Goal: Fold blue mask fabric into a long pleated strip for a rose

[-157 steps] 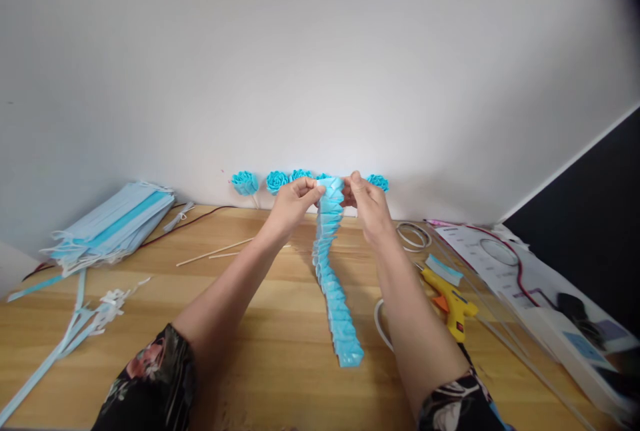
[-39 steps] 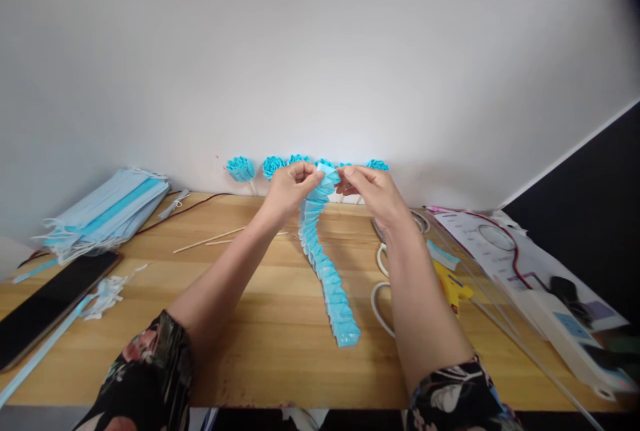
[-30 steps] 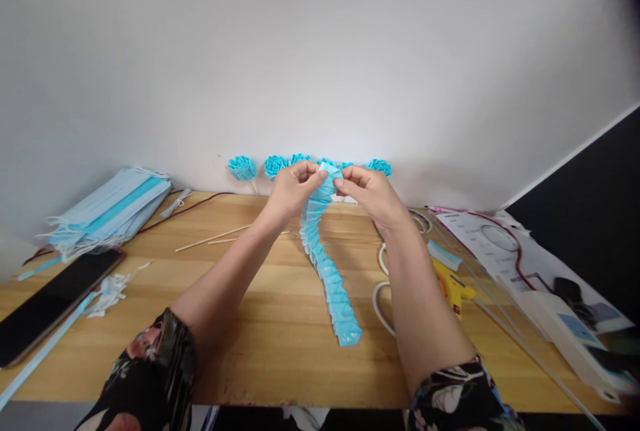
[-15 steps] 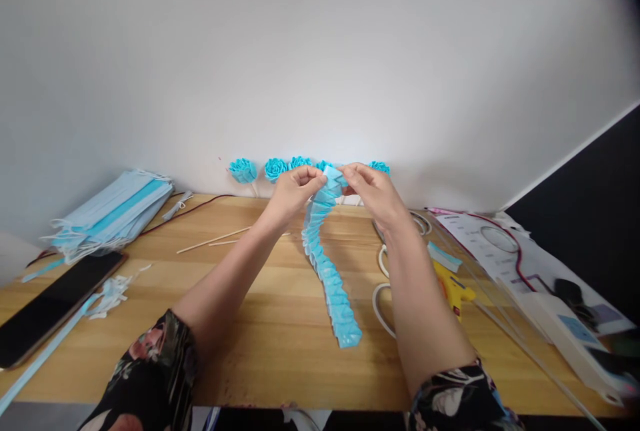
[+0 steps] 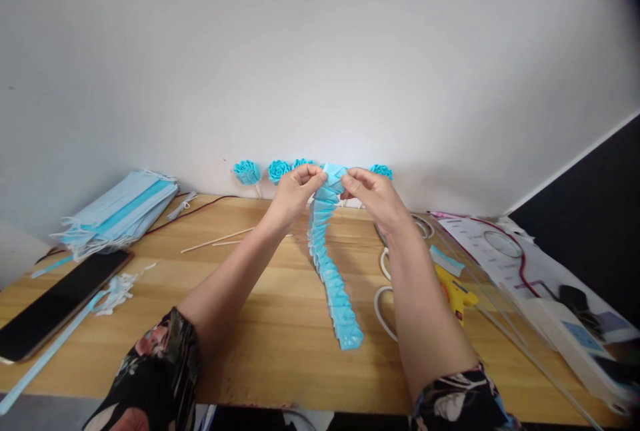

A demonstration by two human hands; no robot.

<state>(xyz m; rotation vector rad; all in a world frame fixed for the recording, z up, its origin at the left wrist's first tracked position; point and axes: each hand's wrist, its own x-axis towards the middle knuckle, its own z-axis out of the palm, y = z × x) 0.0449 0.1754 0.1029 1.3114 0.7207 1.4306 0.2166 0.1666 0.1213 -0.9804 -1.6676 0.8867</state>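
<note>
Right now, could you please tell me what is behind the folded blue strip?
Wooden tabletop, white wall and blue flowers show beyond it; whatever lies directly behind the strip is hidden.

Black floral left sleeve (image 5: 163,364) printed pink and off-white, matching right sleeve (image 5: 457,398) patterned mostly off-white, both loose-cut, bare forearms (image 5: 235,278), bare left hand (image 5: 296,192), bare right hand (image 5: 373,194)

A plain, pale grey-white wall (image 5: 320,64) fills the upper frame, brightest near the centre and dimmer toward the upper corners. Below it spreads a wooden tabletop (image 5: 280,331) with light-brown grain, while a black surface (image 5: 595,184) slants along the right edge.
</note>
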